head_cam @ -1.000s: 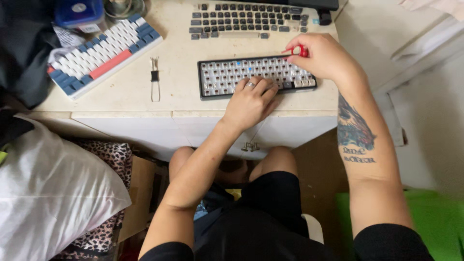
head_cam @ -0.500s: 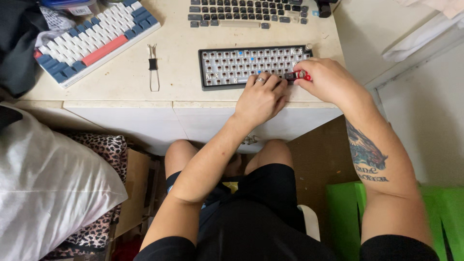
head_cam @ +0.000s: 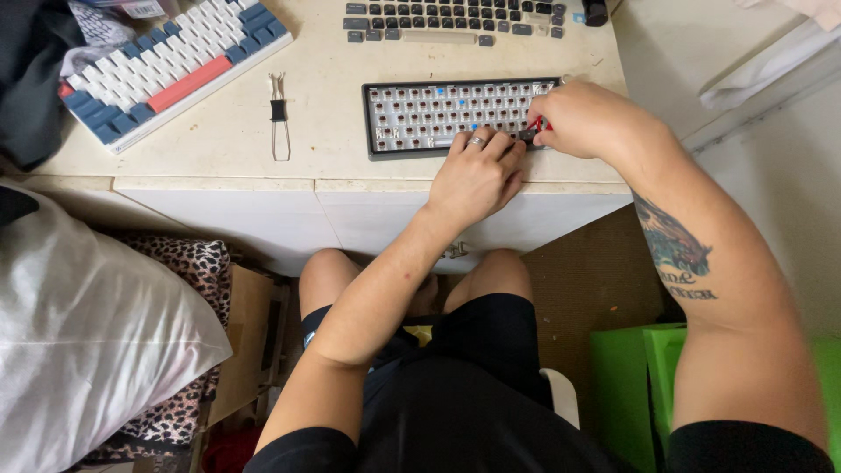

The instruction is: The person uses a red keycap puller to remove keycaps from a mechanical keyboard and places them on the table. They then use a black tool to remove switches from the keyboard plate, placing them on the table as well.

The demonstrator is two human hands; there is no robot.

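Keyboard (head_cam: pixel 420 118) (keycaps off) under left hand (head_cam: pixel 477 175); right hand (head_cam: pixel 587 118) grip clamps red tool (head_cam: pixel 536 130), wire puller (head_cam: pixel 279 123) nearby.

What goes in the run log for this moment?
left hand: resting on bare keyboard | right hand: holding red-handled tool at switches

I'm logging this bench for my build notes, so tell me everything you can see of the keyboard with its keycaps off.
The bare keyboard is a compact black-framed board lying flat near the front edge of the cream desk, long side toward the person. Its keycaps are off, showing rows of brownish switches on a pale plate, a few with blue tops. The left hand rests fingers on its lower right edge; the right hand holds a small red-handled tool to its right end.
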